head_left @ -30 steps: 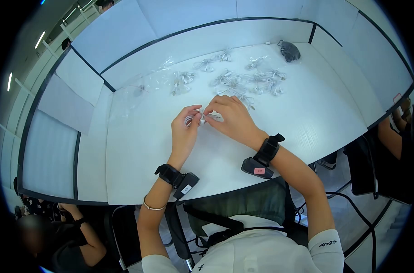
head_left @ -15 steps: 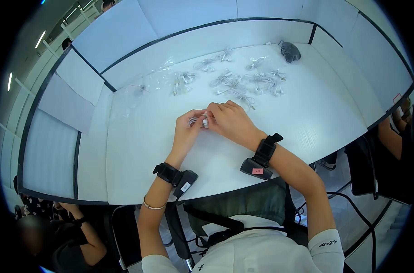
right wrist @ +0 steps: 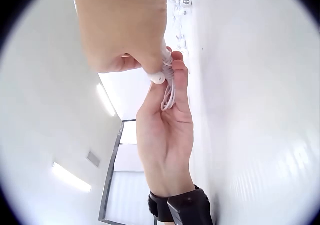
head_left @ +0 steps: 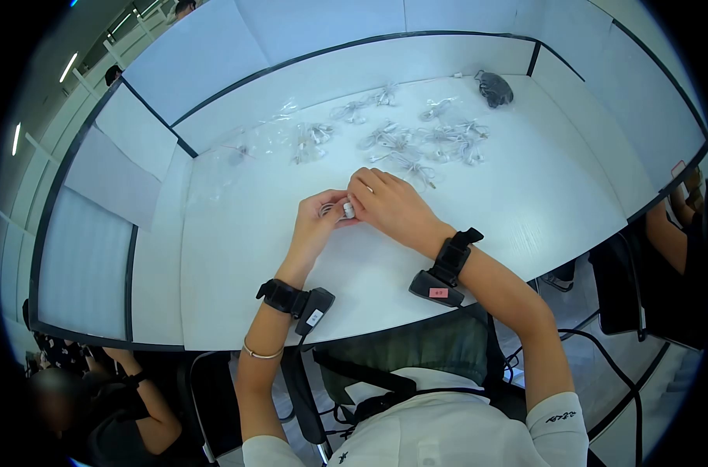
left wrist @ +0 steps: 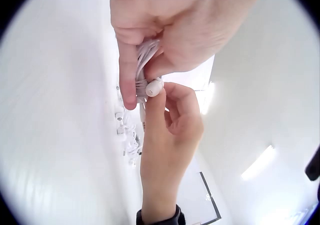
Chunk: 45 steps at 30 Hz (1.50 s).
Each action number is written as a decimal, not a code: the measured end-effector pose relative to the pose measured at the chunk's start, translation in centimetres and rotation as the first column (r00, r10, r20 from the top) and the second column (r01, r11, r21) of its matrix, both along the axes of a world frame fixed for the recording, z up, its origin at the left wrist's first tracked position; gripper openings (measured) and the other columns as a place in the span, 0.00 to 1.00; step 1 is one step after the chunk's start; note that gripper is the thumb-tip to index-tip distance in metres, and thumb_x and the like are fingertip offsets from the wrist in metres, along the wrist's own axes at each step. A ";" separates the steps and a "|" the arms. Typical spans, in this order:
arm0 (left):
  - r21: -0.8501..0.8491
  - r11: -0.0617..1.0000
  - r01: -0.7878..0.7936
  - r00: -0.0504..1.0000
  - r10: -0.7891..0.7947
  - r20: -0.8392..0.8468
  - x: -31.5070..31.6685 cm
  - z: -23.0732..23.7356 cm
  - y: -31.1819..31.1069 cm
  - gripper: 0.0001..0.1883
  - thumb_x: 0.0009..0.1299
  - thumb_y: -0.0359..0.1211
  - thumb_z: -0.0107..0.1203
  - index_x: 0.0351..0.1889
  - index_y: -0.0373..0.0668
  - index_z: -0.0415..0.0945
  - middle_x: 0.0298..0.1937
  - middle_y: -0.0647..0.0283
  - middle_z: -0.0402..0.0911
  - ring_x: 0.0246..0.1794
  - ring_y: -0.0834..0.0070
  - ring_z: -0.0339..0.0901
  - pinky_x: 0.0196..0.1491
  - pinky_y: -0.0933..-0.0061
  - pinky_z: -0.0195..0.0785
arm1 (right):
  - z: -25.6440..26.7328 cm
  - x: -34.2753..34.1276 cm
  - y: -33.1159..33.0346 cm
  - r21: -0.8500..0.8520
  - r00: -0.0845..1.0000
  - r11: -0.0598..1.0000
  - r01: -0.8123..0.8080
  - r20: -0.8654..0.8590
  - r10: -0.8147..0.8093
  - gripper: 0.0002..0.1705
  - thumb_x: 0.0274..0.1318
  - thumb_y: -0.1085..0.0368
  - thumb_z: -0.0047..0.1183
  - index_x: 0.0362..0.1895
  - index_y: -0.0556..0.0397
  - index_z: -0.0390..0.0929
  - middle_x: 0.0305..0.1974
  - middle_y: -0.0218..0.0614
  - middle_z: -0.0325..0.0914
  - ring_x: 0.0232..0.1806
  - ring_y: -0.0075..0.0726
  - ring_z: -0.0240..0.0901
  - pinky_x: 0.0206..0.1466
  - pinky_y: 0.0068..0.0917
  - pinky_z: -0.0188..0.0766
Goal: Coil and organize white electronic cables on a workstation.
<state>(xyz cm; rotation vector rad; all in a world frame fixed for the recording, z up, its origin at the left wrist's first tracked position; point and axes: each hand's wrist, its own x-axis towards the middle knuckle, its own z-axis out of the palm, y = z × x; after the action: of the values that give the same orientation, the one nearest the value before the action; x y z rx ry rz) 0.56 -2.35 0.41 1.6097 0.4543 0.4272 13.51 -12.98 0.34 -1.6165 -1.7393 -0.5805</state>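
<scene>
My left hand [head_left: 317,219] holds a bundle of white wired earphones [left wrist: 145,57] over the near middle of the table. In the left wrist view the coiled cable lies between its thumb and fingers. My right hand [head_left: 394,204] meets it from the right, thumb and curled fingers pinching the earphones at the wound middle. One white earbud [left wrist: 154,88] sticks out by the right thumb. Looped cable [right wrist: 169,96] hangs over the left palm in the right wrist view. The right fingers partly hide the wrapped section.
Several bundled white earphones [head_left: 393,138] lie across the table [head_left: 525,171] beyond the hands. Clear plastic bags [head_left: 272,128] are spread at the back left. A dark grey pouch [head_left: 495,89] sits at the back right. Low white partitions [head_left: 354,66] enclose the table.
The right fingers have closed in on the bundle and shifted slightly left, drawing nearer the left hand. The cable end that showed beneath the right fingers is now covered.
</scene>
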 end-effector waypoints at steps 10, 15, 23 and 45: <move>-0.068 0.996 0.051 0.996 -0.055 -0.067 -0.4 0.6 0.1 0.13 0.70 0.27 0.44 0.48 0.28 0.72 0.42 0.59 0.78 0.41 0.74 0.78 0.49 0.72 0.74 | 0.5 0.1 -0.6 -0.159 0.996 0.985 -0.064 0.055 0.073 0.10 0.43 0.71 0.51 0.33 0.56 0.68 0.33 0.36 0.68 0.37 0.36 0.70 0.40 0.29 0.70; -0.069 0.998 0.013 0.998 -0.017 -0.065 -0.3 0.4 0.0 0.13 0.71 0.28 0.44 0.49 0.29 0.73 0.43 0.59 0.78 0.43 0.75 0.78 0.49 0.72 0.74 | -0.1 0.3 -0.1 -0.095 0.997 0.995 -0.042 0.065 0.048 0.08 0.46 0.70 0.52 0.31 0.55 0.68 0.29 0.37 0.67 0.31 0.38 0.70 0.35 0.31 0.70; -0.063 0.998 0.021 0.998 -0.016 0.068 -0.1 -0.1 -0.2 0.15 0.71 0.29 0.46 0.51 0.28 0.72 0.44 0.57 0.78 0.43 0.74 0.78 0.50 0.71 0.74 | -0.2 0.3 0.0 -0.080 0.917 0.991 -0.105 -0.394 0.065 0.06 0.51 0.71 0.52 0.33 0.56 0.68 0.34 0.38 0.72 0.31 0.40 0.76 0.30 0.31 0.74; 0.185 0.974 -0.132 0.978 0.097 0.186 0.3 0.0 -0.7 0.12 0.67 0.25 0.52 0.47 0.30 0.74 0.41 0.57 0.79 0.40 0.74 0.79 0.44 0.76 0.75 | -0.3 0.5 -0.2 0.004 0.571 0.967 -0.255 -0.806 0.154 0.10 0.59 0.66 0.48 0.37 0.63 0.71 0.30 0.46 0.77 0.31 0.40 0.77 0.37 0.30 0.72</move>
<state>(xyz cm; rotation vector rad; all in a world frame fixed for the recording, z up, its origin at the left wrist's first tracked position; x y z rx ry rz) 0.83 -3.00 0.36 1.7226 0.3805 0.7148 13.97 -13.19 0.06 -1.3756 -1.2155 0.3684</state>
